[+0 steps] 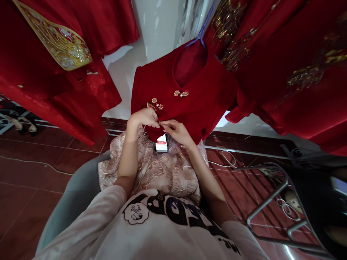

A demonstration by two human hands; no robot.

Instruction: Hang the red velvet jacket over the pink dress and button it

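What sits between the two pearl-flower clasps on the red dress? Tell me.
Only bare red fabric of the red dress lies between the left clasp and the collar clasp, as the head view shows.

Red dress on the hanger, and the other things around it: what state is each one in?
Red dress: hanging on a blue hanger, both hands at its front edge.
Blue hanger: hooked up, carrying the dress.
Pearl clasp: sitting at the collar.
Left hand: fingers pinched at the fabric.
Right hand: fingers pinched at the fabric.
Pink brocade cloth: draped over the lap.
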